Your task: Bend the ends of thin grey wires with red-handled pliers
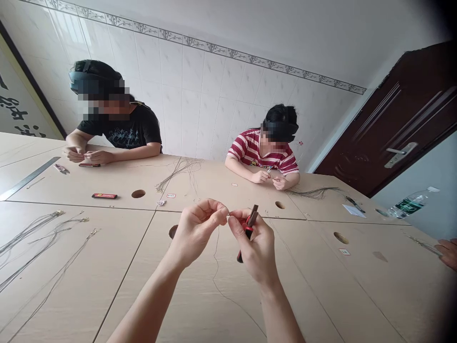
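Note:
My left hand [200,228] is closed in a pinch, thumb against forefinger, on a thin dark cord [214,269]. The cord hangs below the fingers and curves along the table toward the lower right. Fingertip to fingertip with it, my right hand [262,247] pinches at the same spot; the tiny piece between them is mostly covered. Small red-and-black pliers [249,229] rest in my right hand, jaws pointing up and handles partly hidden by the fingers.
Bundles of cords with metal ends [46,228] lie at left. Across the wooden table [143,286] sit two people; another person's hand [449,253] shows at the right edge. A red case [104,196], a steel ruler [32,177] and a bottle [412,204] are also there.

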Demonstrator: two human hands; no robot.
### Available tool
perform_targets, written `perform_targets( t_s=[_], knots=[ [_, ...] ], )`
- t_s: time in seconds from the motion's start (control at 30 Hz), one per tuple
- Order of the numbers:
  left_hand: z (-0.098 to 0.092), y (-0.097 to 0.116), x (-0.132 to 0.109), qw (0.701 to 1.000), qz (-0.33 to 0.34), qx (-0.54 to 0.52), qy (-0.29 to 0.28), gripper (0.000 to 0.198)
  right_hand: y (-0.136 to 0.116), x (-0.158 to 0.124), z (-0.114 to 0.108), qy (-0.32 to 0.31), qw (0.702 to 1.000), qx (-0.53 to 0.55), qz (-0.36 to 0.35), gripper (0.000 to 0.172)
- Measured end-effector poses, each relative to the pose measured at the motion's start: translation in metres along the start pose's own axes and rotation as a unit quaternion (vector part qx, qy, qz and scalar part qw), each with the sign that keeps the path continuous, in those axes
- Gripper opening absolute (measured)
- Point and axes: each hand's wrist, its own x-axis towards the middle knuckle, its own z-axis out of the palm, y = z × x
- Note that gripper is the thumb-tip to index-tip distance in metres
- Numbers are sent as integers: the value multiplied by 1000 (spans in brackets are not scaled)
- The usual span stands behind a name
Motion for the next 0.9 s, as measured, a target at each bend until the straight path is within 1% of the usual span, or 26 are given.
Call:
perform_targets(
  t_s=[0.2,0.33,0.5,0.7,0.9],
  knots=[
    [0,0,-1,1000,-11,-16,-20,20,1,0,-2,7,999,-26,-35,21],
    [0,4,-2,1000,-6,-12,-24,20,1,0,-3,1,998,-40,-45,21],
    [-2,6,-1,1000,-1,-7,-28,15,1,0,-4,1,998,-47,-45,22],
    [-3,4,0,998,4,-29,-60,8,1,0,-5,-6,999,-42,-34,21],
    [-4,2,-1,996,1,-40,-77,9,-2,0,-5,-14,999,-34,-30,21]
  ],
)
